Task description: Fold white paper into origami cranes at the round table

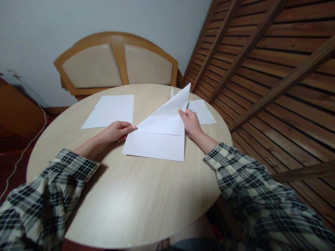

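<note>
A white sheet of paper [162, 120] is held between my two hands above the middle of the round table. Its upper part is folded on a slant, with a pointed corner sticking up at the far right. Across the lower part runs a straight horizontal edge or crease. My left hand [121, 130] pinches the paper at its left edge, thumb on top. On the right edge, my right hand [191, 121] grips it with the thumb in front and the fingers mostly hidden behind.
Flat on the wooden table [125, 195] lies a stack of white paper [112, 109] at the far left. Several more white paper pieces [202, 112] rest at the far right. A padded wooden headboard-like panel [119, 66] stands behind, and a slatted wooden wall [261, 69] rises close on the right.
</note>
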